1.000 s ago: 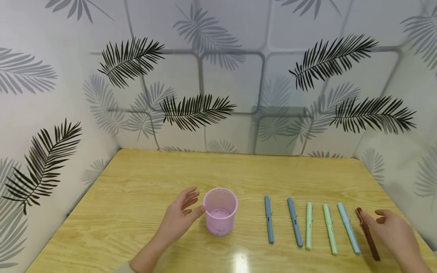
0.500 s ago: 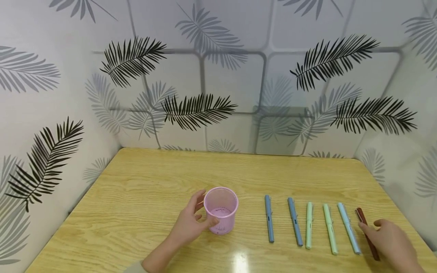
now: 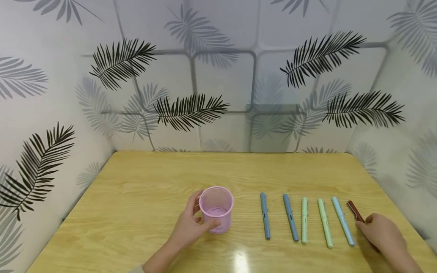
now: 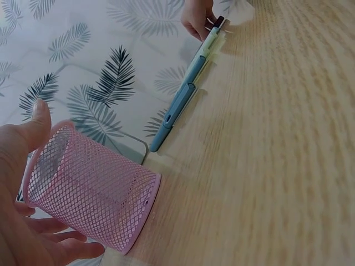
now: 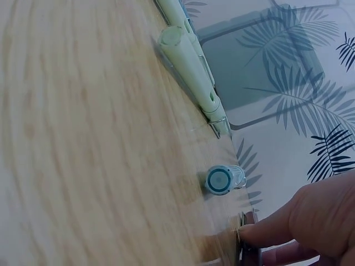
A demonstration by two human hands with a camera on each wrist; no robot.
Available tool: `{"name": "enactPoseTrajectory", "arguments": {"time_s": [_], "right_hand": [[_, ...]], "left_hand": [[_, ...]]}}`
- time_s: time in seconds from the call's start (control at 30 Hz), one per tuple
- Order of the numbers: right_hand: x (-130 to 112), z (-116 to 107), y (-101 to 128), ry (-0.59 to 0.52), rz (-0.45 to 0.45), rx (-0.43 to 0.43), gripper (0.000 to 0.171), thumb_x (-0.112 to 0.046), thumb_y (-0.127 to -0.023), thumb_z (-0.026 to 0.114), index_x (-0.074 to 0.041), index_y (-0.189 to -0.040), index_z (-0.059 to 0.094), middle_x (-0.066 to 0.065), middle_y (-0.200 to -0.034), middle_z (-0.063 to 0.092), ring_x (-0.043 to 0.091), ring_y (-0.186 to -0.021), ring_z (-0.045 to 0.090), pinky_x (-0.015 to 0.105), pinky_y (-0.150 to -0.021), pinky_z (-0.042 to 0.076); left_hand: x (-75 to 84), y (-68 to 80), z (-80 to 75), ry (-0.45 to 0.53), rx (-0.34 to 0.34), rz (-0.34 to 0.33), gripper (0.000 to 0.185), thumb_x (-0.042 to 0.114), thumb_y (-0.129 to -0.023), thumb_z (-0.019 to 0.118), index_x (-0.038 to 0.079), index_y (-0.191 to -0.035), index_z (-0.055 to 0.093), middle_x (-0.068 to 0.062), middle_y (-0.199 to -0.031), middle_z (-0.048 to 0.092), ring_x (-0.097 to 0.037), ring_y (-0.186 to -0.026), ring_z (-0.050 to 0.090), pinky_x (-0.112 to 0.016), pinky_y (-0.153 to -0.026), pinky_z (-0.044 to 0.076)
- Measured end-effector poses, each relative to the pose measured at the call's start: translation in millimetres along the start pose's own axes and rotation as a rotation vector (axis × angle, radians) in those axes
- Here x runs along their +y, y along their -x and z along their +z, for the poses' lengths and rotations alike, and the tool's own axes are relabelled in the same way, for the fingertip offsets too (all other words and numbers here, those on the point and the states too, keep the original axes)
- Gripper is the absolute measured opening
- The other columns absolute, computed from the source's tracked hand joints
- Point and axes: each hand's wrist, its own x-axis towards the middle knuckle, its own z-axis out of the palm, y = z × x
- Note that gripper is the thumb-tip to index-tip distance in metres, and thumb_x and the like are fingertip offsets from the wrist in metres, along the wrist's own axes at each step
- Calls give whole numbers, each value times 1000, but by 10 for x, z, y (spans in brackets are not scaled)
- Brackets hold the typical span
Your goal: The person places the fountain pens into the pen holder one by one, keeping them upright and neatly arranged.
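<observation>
A pink mesh pen holder (image 3: 224, 223) stands upright on the table. My left hand (image 3: 189, 227) holds it from the left, thumb in front and fingers behind; in the left wrist view the thumb lies by the rim of the mesh pen holder (image 4: 105, 188). At the right end of a row of pens, my right hand (image 3: 384, 233) pinches a dark red pen (image 3: 355, 210) that lies slanted, its lower part hidden behind the hand. The right wrist view has the thumb against the dark red pen (image 5: 250, 238), close to the wood surface.
Left of the dark red pen lie a light blue pen (image 3: 343, 222), two light green pens (image 3: 304, 220) and two darker blue pens (image 3: 265, 216), spaced apart. Leaf-patterned walls (image 3: 225, 132) border the wooden table (image 3: 143, 182) behind and at both sides.
My left hand has moved right and closed round the pen holder. My right hand's fingers have drawn together on the dark red pen. The head view has shifted slightly.
</observation>
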Motion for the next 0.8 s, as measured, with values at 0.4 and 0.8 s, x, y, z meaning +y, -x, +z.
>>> {"name": "enactPoseTrajectory", "arguments": {"time_s": [0.4,0.8], "right_hand": [[-85,-40,-26,-7,-45,31,30,-23,-86,60,7,-88,61,18,-80,61,24,-67,54,40,-55,43],[-78,-57,38,-70,-20,59,41,-26,-88,57,13,-100,57,21,-85,62,24,-67,57,37,-52,44]], "left_hand": [[270,34,-20,53,9,5,91,9,-72,80,2,-144,25,-26,-134,42,-45,-119,43,-50,-84,48],[13,-29,49,42,18,18,88,18,-74,80,9,-144,28,-18,-136,43,-40,-119,45,-44,-80,51]]}}
